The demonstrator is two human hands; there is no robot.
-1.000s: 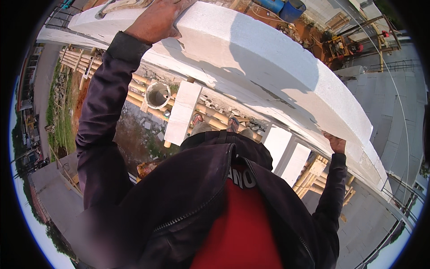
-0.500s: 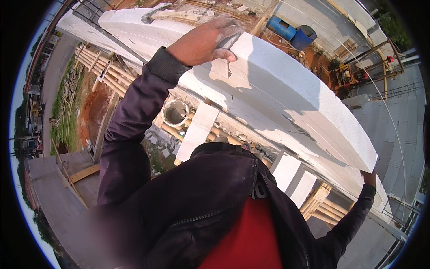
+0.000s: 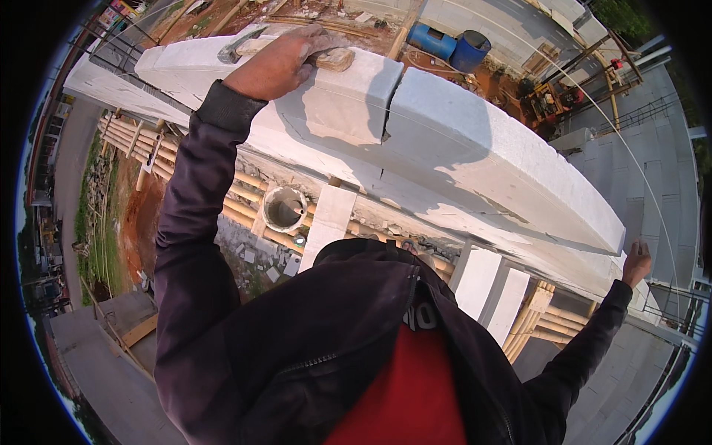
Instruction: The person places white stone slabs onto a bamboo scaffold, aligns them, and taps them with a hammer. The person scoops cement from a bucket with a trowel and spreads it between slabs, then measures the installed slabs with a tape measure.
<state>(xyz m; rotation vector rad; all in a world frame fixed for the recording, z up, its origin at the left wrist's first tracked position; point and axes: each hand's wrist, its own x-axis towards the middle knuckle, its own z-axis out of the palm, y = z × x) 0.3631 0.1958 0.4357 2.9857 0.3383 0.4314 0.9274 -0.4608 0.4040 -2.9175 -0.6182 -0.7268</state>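
My left hand [image 3: 285, 65] is closed over the handle of a wooden-handled tool [image 3: 335, 59] lying on top of the block wall; its grey metal head [image 3: 236, 46] shows left of my fingers, its exact kind unclear. To the right of that hand, a long pale block [image 3: 475, 126] forms the top course. A narrow dark joint [image 3: 389, 104] parts it from the neighbouring block [image 3: 337, 104]. Beside the far right end of the long block is my right hand [image 3: 636, 263], its fingers pointing up, with no object visible in it.
Bamboo poles [image 3: 241, 200], a round concrete-coated bucket [image 3: 285, 208] and pale planks [image 3: 328, 222] lie below on my side. Blue drums [image 3: 471, 50] stand on red soil beyond the wall. A thin string [image 3: 593, 111] crosses at the upper right.
My left hand has left the long block's left end and moved left onto the tool. My right hand has come away from the block's right end. The joint between the blocks now shows.
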